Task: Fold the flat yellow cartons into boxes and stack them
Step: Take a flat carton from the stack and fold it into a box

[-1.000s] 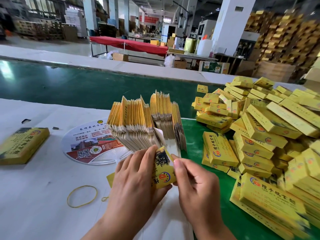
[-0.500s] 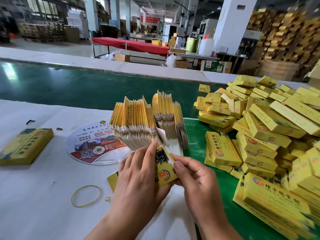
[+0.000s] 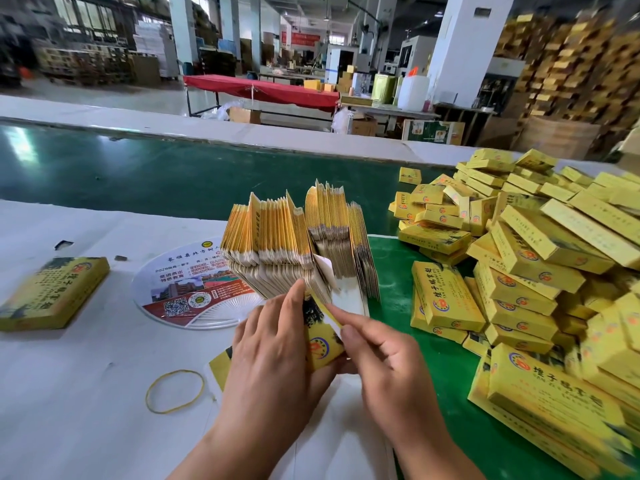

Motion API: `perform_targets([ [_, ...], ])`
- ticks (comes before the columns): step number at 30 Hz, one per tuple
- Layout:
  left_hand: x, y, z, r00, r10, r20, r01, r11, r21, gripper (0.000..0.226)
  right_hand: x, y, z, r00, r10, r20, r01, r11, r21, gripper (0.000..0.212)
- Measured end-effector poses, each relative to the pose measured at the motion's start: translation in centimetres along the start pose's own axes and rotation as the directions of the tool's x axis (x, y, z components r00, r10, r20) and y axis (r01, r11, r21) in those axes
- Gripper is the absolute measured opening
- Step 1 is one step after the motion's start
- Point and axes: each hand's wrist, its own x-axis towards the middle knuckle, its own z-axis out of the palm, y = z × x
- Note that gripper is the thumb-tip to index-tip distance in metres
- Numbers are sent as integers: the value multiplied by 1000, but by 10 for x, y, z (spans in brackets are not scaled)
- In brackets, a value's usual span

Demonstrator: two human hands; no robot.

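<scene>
Head view: the left hand (image 3: 277, 351) gripped a carton (image 3: 322, 344) upright, long axis pointing away, while the right hand (image 3: 384, 358) pinched its near edge. The flat stack (image 3: 298, 244) stood just beyond both hands; folded boxes (image 3: 519, 271) lay rightward.

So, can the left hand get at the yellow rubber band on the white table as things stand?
Probably yes. The rubber band lies bare on the white table, just left of the left hand, nothing between them. But that hand holds a yellow carton and must release it first.
</scene>
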Motion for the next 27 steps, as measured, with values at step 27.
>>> perform_targets([
  [27, -4, -1, -4, 987, 155, 33, -148, 978, -144, 72, 4, 0, -14, 1000, -1, -15, 1, 1000, -3, 8],
])
